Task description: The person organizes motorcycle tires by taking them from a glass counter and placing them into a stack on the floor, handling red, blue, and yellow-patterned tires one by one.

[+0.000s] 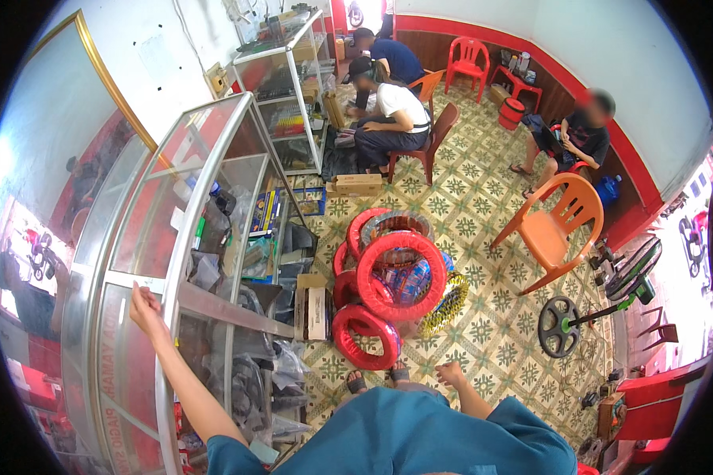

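My left hand (147, 309) is at the upper edge of an aluminium-framed glass display cabinet (165, 350), its fingers loosely bent by the white strip. Whether it touches the frame is hard to tell. My right hand (450, 374) hangs low over the tiled floor, empty, with relaxed fingers. Before my feet lies a pile of tyres. A red-wrapped tyre (365, 279) leans on top, and another red-wrapped tyre (340, 339) lies nearest my sandals. Beside them are a blue-wrapped bundle (413, 279) and a yellow-and-black wrapped tyre (451, 306).
Cardboard boxes (313, 306) stand between cabinet and tyres. Two people sit by a glass shelf unit (297, 89) at the back; another person (582, 136) sits at the right. An orange plastic chair (549, 228) and a pedestal fan (630, 285) stand to the right. Cables (576, 380) trail below the fan.
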`<state>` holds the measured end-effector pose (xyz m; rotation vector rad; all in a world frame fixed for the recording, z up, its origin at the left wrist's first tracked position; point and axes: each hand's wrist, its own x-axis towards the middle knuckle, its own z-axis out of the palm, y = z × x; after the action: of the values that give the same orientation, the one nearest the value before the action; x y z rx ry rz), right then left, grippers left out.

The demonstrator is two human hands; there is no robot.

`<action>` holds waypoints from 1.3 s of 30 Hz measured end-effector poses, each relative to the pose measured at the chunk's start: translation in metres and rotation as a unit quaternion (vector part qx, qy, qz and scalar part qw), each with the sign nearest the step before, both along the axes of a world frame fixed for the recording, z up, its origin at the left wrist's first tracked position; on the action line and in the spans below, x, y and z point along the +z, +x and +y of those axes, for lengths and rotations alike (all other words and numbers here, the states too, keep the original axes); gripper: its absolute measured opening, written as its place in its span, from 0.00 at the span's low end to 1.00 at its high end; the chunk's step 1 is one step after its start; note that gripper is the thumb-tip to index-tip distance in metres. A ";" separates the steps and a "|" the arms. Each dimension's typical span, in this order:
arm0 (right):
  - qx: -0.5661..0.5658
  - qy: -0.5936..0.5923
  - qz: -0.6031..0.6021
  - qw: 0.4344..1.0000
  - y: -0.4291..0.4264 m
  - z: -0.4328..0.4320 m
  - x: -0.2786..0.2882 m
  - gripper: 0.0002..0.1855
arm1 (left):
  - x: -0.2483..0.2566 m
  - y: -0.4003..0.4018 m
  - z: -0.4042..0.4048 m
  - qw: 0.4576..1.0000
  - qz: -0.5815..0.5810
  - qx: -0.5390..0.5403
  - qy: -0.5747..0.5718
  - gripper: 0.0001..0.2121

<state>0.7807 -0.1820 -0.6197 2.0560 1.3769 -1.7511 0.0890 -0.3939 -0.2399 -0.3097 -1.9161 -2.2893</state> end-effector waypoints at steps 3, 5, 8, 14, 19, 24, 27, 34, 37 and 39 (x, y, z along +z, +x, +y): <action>-0.004 0.002 0.003 1.000 -0.001 0.001 0.001 0.21 | 0.003 0.004 0.000 1.000 -0.003 -0.002 -0.003 0.17; 0.002 0.002 0.001 1.000 -0.001 0.000 0.000 0.21 | 0.004 0.006 0.002 1.000 -0.007 0.000 -0.002 0.17; 0.007 -0.002 0.004 1.000 -0.001 0.002 -0.001 0.22 | 0.007 0.008 0.002 1.000 -0.008 0.000 0.003 0.17; 0.011 -0.015 0.009 1.000 0.002 0.003 -0.005 0.21 | 0.007 0.010 0.004 1.000 -0.017 0.004 0.005 0.17; 0.007 -0.010 0.010 1.000 0.003 0.001 -0.006 0.20 | 0.007 0.009 0.003 1.000 -0.015 0.000 0.007 0.17; 0.015 -0.007 0.002 1.000 0.002 0.001 0.001 0.21 | 0.006 0.010 0.003 1.000 -0.007 -0.006 0.004 0.17; -0.016 0.028 0.033 0.999 0.000 -0.003 0.007 0.19 | 0.007 0.010 0.003 1.000 -0.009 -0.007 0.006 0.17; 0.000 -0.002 -0.004 1.000 -0.002 -0.007 0.017 0.20 | 0.008 0.013 0.003 1.000 -0.003 -0.010 -0.004 0.17; 0.001 -0.001 -0.012 1.000 -0.001 -0.010 0.015 0.20 | 0.006 0.012 0.003 1.000 0.003 -0.012 -0.009 0.17; 0.001 0.003 -0.015 1.000 0.000 -0.013 0.013 0.19 | 0.006 0.012 0.004 1.000 0.006 -0.017 -0.008 0.17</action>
<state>0.7806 -0.1949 -0.6068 2.0737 1.3777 -1.7096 0.1011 -0.3897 -0.2342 -0.3585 -1.9389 -2.2893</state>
